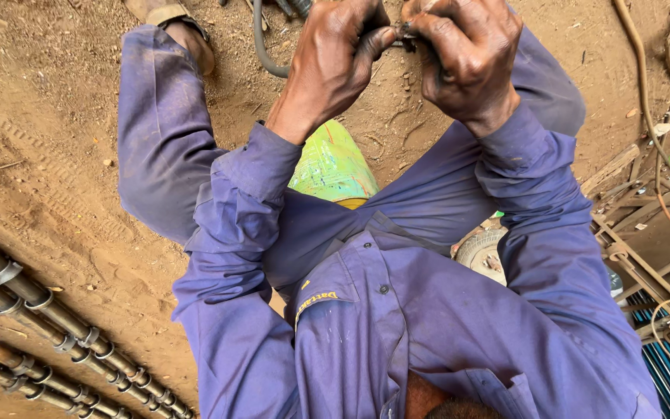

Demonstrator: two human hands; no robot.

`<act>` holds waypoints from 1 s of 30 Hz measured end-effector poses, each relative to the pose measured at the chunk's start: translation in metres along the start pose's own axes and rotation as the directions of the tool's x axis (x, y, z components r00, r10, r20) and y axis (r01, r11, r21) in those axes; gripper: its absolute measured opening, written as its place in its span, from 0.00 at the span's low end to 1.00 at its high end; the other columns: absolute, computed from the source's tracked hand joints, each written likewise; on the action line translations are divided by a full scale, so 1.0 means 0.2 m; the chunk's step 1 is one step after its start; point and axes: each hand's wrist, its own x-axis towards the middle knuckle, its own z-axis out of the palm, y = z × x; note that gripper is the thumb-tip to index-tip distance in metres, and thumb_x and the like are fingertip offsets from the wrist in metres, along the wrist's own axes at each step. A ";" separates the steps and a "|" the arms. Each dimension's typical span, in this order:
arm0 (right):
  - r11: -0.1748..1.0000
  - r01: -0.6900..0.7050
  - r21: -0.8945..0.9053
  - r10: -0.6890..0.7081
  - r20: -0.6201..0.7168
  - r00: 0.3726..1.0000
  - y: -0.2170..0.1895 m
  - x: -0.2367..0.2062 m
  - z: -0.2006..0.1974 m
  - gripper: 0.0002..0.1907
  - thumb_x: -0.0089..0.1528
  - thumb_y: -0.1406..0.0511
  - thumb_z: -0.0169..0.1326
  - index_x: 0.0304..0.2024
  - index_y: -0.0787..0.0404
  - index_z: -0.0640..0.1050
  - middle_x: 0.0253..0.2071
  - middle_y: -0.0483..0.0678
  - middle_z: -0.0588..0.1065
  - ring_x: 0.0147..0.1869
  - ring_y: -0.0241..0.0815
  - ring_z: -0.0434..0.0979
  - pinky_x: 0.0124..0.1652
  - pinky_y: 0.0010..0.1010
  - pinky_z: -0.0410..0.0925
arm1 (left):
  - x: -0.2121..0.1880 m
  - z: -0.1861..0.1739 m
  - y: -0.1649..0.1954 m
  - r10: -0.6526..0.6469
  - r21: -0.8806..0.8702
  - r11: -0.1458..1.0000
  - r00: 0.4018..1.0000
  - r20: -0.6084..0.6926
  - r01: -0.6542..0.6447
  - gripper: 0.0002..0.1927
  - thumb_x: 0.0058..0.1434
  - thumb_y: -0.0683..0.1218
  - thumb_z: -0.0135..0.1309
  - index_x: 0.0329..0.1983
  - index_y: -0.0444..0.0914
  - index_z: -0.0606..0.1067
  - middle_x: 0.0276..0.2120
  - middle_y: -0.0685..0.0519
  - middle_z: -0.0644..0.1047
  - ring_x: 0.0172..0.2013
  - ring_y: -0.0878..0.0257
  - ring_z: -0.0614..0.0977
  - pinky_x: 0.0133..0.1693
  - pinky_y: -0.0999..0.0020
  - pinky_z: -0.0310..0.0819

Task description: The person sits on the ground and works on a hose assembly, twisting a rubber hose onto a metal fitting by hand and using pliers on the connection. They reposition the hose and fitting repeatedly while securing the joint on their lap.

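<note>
Head view, looking down: a small dark part (403,31), too small to make out, sits at the top of the frame, pinched between both sets of fingertips. Left hand (333,58) curls around it from one side, right hand (467,58) from the other, knuckles nearly touching. A dark hose (261,46) loops just beside the left hand. Below lie the purple coverall (381,310), a green cylinder (333,164), metal pipes (48,318) on dirt.
</note>
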 end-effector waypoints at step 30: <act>0.062 -0.600 0.798 0.541 0.478 0.692 0.09 -0.12 0.13 0.09 0.71 0.65 0.57 0.48 0.66 0.78 0.38 0.42 0.77 0.38 0.30 0.76 0.37 0.23 0.72 | 0.03 -0.01 0.03 0.041 -0.054 0.998 0.999 -0.024 -0.042 0.07 0.76 0.42 0.53 0.47 0.33 0.69 0.33 0.47 0.75 0.32 0.56 0.79 0.38 0.59 0.72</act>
